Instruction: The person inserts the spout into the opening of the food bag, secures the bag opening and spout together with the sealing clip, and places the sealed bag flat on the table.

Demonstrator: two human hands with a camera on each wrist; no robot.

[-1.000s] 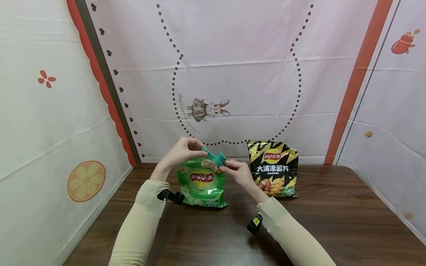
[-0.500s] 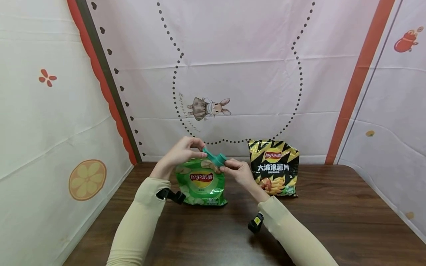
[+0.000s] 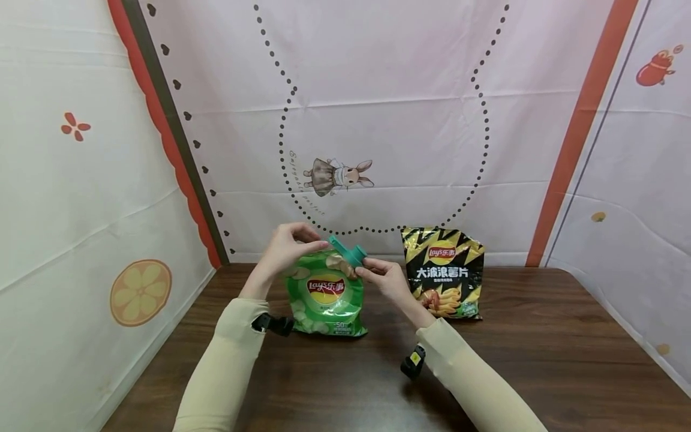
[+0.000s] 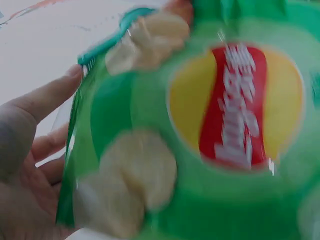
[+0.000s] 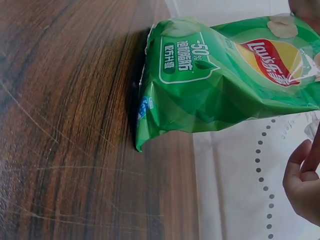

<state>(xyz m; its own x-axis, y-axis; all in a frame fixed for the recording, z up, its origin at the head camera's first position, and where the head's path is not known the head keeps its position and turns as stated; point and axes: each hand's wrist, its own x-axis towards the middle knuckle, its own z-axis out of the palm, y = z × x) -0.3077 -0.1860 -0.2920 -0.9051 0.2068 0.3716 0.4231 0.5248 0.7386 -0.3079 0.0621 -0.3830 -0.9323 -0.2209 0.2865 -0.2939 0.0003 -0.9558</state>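
Green Lay's chip bag (image 3: pixel 326 294) stood upright on the wooden table (image 3: pixel 540 360), between both hands. Left hand (image 3: pixel 286 249) pinched the bag's top edge; right hand (image 3: pixel 384 279) pinched the near end of the teal sealing clip (image 3: pixel 348 253) sitting across that top. Black-and-yellow Lay's bag (image 3: pixel 444 273) stood just past the right hand. To do this well, I'd say keep the top edge flat and taut and the clip square across it, the bag base resting on the table.
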